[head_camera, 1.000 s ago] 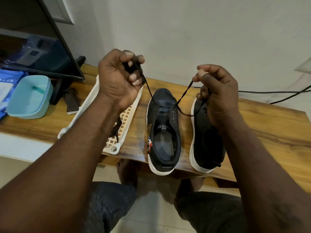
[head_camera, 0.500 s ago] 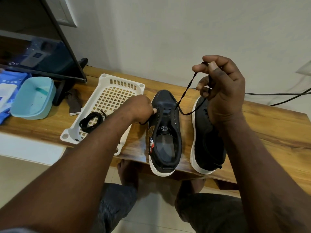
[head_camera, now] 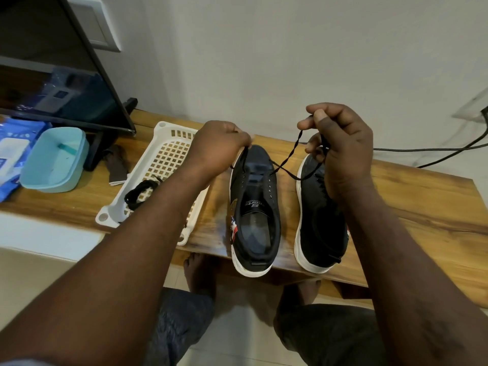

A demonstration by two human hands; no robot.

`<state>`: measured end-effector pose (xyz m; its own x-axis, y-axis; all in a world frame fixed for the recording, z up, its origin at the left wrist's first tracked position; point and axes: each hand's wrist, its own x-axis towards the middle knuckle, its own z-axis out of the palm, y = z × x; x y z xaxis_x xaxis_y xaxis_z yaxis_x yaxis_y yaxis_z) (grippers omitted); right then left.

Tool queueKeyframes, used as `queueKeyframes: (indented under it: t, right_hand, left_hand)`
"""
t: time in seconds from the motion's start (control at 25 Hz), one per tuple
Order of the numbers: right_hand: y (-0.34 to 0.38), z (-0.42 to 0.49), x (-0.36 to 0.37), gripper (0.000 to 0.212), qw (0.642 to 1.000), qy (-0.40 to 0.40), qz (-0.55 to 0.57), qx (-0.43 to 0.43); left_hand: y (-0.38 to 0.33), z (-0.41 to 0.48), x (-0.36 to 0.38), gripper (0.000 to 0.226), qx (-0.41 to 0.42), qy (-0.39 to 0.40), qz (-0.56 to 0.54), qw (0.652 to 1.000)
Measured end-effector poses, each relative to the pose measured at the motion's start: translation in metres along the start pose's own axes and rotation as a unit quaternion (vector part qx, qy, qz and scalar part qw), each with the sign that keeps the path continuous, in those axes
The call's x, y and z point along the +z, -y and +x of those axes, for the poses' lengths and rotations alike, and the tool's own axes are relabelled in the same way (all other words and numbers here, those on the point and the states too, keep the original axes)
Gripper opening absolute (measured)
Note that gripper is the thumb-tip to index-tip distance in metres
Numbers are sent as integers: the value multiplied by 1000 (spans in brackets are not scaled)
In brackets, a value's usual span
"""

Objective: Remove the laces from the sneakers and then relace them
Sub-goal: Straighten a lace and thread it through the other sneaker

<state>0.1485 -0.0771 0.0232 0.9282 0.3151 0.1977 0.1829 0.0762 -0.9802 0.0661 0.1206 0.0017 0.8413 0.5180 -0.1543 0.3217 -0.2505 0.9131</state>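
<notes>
One black lace [head_camera: 289, 154] is held at both ends over the table [head_camera: 422, 207]. The left end is pinched by the left hand [head_camera: 221, 146] just above the toe of the left sneaker [head_camera: 253, 204], with the fingers curled tightly. The right run is pinched higher up by the right hand [head_camera: 340, 149], between thumb and forefinger, and the remaining fingers are curled around a further length of it. The lace appears to be passed through the farthest eyelets of the left sneaker only; the nearer eyelets are seen bare. The right sneaker [head_camera: 314, 220] is set just beside it, to the right, and no lace can be made out in it.

Several faults are judged possible. If one end is pulled harder, unequal lengths would be left. The right run is visibly twisted, so a twisted crossing could be threaded in. Both heels are overhung past the near table edge, so a firm upward tug could cause the left sneaker to be tipped off.

Counted: two sneakers; two laces, the second lace [head_camera: 137, 195] being coiled in the basket [head_camera: 169, 157] on the left; one basket; one teal tub [head_camera: 52, 159] farther left; two hands
</notes>
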Motion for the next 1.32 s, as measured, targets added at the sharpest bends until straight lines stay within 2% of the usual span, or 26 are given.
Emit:
queueKeyframes:
  t: [0.08, 0.16, 0.24, 0.36, 0.48, 0.56, 0.76, 0.96, 1.12, 1.2, 1.32]
  right_hand:
    - [4, -3, 0, 16, 1000, 6, 2, 7]
    - [15, -2, -1, 17, 1000, 10, -18, 12]
    - [29, 0, 0, 18, 998, 21, -64, 14]
    - [62, 2, 5, 17, 995, 41, -95, -9]
    - [110, 7, 9, 15, 994, 43, -94, -31]
    - [145, 10, 9, 14, 994, 48, -90, -38]
    - [222, 15, 9, 18, 993, 46, -93, -52]
    - [285, 19, 9, 17, 995, 15, -77, -64]
    - [330, 22, 14, 17, 994, 16, -60, -90]
    - [349, 23, 14, 18, 993, 35, -61, -89]
    - [362, 24, 15, 28, 990, 107, -75, -54]
  left_hand:
    - [1, -8, -2, 41, 18, -25, 136, 990]
    - [-10, -22, -10, 35, 33, -92, 156, 983]
    - [-35, -36, -17, 34, 34, -113, 75, 990]
    - [-90, -47, -25, 17, 41, -51, -36, 997]
    - [-150, -54, -40, 24, 61, 9, -174, 983]
    - [-187, -62, -52, 27, 82, 13, -221, 972]
    - [-264, -82, -75, 34, 165, 18, -150, 975]
    - [-315, -95, -93, 9, 250, 10, -163, 955]
    - [-352, -101, -106, 14, 282, -30, -123, 951]
    - [-358, -104, -112, 13, 282, -47, -107, 952]
    - [-355, -104, -117, 8, 277, -90, -103, 951]
